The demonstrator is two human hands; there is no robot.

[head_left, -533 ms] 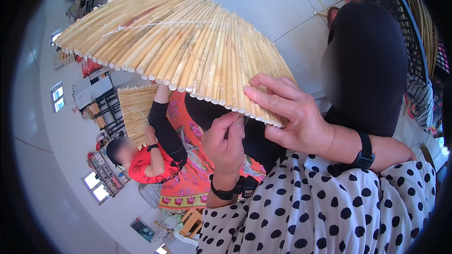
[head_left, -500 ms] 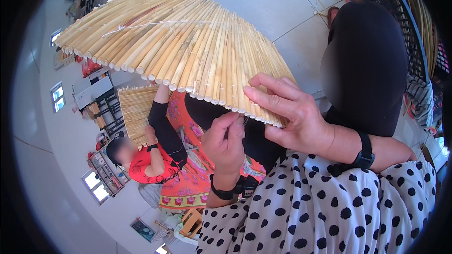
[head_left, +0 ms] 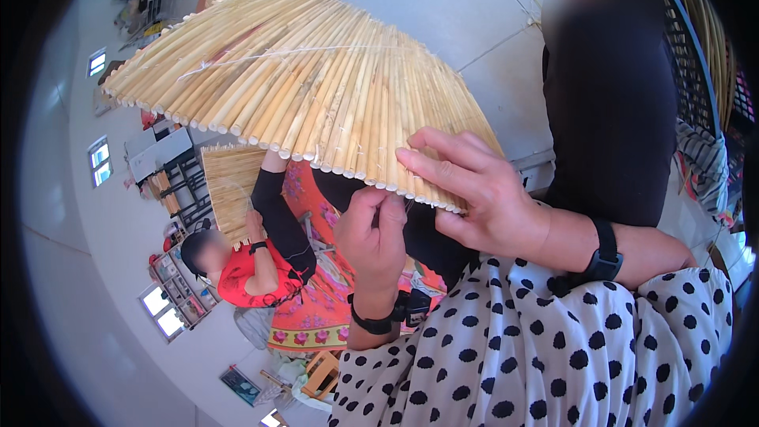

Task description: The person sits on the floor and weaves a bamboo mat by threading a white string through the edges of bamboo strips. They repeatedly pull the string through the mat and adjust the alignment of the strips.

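Observation:
A fan-shaped mat of pale straw stalks (head_left: 316, 87), crossed by white thread, stretches in front of me with its cut ends facing me. My right hand (head_left: 490, 198) grips the near right edge, fingers spread over the top and thumb underneath. Just below that edge, my left hand (head_left: 375, 229) is closed in a pinch, fingertips close to the stalk ends. Something thin, like thread, shows beside the fingertips, too fine to make out. Short white thread ends stick up from the stalks near my right fingers.
A leg in dark trousers (head_left: 613, 103) rises at the right, beside a dark lattice basket (head_left: 696, 71). Across at the left, a person in red (head_left: 253, 273) holds another straw mat (head_left: 229, 182). A red floral cloth (head_left: 316, 308) lies below.
The dark-trousered leg has shifted upward in view, and the shoe beside it no longer shows. The mat's left end has moved slightly right and down. Both hands remain near the same edge.

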